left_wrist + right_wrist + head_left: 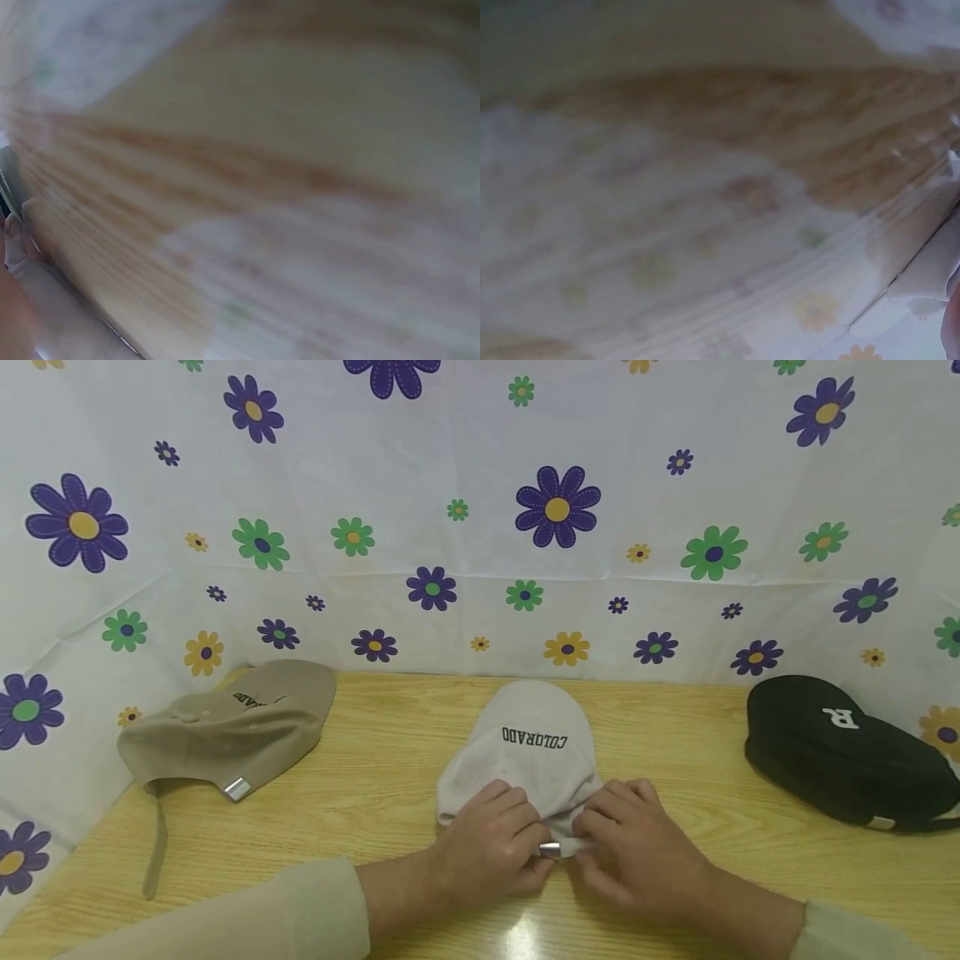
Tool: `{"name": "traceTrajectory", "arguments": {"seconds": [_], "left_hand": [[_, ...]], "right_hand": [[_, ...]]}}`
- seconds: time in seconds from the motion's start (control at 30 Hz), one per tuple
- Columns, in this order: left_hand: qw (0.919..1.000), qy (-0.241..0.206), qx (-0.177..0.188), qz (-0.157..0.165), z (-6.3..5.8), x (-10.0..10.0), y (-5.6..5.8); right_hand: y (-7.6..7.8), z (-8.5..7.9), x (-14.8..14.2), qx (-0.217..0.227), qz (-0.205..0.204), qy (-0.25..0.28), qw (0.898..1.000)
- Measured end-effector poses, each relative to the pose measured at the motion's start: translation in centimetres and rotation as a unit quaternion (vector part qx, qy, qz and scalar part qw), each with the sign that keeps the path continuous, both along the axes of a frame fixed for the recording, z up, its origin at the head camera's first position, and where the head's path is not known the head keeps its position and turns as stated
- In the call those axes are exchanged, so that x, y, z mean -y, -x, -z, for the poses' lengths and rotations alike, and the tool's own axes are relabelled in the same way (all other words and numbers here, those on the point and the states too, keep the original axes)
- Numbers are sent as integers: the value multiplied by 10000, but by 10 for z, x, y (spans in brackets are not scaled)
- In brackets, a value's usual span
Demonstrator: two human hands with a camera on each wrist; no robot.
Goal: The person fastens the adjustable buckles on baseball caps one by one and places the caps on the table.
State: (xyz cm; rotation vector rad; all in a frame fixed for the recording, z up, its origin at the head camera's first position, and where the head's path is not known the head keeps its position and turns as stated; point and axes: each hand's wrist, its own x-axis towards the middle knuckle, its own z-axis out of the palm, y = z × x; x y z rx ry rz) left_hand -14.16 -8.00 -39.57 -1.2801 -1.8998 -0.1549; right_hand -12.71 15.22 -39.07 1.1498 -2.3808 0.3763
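A pale cream baseball cap (537, 760) lettered COLORADO lies mid-table, its brim toward the backdrop and its back strap toward me. My left hand (495, 839) pinches the strap beside the silver buckle (550, 850). On the buckle's other side, my right hand (637, 843) grips the strap (576, 846) between thumb and fingers. The fingers partly cover the cap's rear opening. Both wrist views are mostly blurred; a bit of the left hand (13, 322) and a fingertip of the right hand (952, 322) show at their edges.
A tan cap (255, 727) lies at the left, its loose strap (156, 852) trailing forward and a silver buckle (237, 789) at its rear. At the right sits a black cap (825, 760) with a white R. A flower-printed cloth (450, 452) hangs behind the wooden table (390, 727).
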Motion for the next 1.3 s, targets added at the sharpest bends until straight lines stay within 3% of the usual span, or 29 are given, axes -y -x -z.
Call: {"name": "traceTrajectory", "arguments": {"seconds": [0.4, 1.3], "left_hand": [[10000, -29, -71, 58, 0, -1, 0], [10000, 10, -9, 85, -1, -1, 0]], "right_hand": [[-1, 0, 2, 267, -153, -19, 9995], [0, 0, 1, -163, -341, 57, 9993]]}}
